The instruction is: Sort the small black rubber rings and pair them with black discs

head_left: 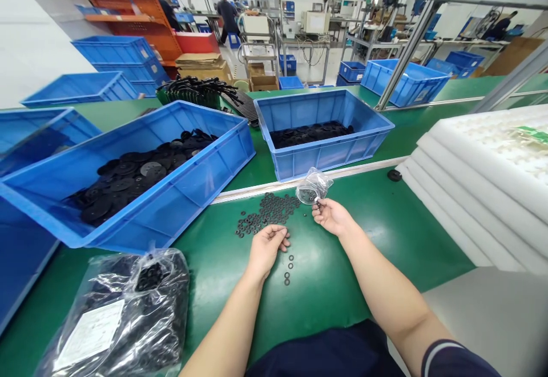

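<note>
Both hands low over green tabletop (pixel 334 286), working around small black rings. Left hand (pixel 269 246) at near edge of the ring pile (pixel 274 209), thumb and fingers drawn together; can't tell if a ring is pinched there. Right hand (pixel 329 215) at the near rim of a small clear bag (pixel 314 186), fingertips closed on a small dark piece (pixel 318 204) (too small to say what). Some rings visible inside the bag, which sits just beside the pile's right end.

Four loose rings (pixel 287 278) lie in a rough line nearer the body, to the right of the left wrist, the nearest two touching. Pile is dense at right, thins out toward the left, all on the near side of a pale strip (pixel 252 193) running across the table.

Edges: big blue bin (pixel 188 194) with black discs bounds the left, second blue bin (pixel 329 157) stands behind the bag, past the strip. Large plastic bag (pixel 166 308) of black parts fills the near left, well apart from the left hand. Widest green stretch is right of the right forearm, up to the white foam stack (pixel 462 194); a black part (pixel 394 175) sits by its far corner
</note>
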Available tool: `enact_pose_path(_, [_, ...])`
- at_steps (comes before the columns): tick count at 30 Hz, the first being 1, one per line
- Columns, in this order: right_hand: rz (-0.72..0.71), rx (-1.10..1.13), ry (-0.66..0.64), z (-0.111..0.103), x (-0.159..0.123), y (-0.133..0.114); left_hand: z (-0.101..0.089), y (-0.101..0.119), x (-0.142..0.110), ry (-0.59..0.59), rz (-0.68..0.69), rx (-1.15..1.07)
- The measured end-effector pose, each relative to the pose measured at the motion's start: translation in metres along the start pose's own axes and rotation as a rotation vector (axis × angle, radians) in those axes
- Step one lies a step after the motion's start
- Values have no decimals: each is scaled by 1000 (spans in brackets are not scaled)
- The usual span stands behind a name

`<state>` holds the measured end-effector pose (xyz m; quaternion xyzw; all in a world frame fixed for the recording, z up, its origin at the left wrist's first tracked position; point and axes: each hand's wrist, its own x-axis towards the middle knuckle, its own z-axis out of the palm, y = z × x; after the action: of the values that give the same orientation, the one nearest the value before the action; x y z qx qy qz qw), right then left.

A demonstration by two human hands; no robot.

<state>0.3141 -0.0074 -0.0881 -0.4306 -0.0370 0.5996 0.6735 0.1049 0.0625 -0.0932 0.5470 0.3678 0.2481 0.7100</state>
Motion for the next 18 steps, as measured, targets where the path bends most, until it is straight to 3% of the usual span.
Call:
enact_pose_path(4, [71,-16,-21,10,-4,10,2,1,0,39,14,8])
enact_pose_path(13, [-22,-297,-157,18,-10,25,3,0,-1,34,3,6])
enact_pose_path(15, [-88,-437,-127,20,-10,32,2,0,-1,52,8,-6])
enact_pose_path(18, [-323,-870,31,22,-9,41,2,0,0,63,8,-11])
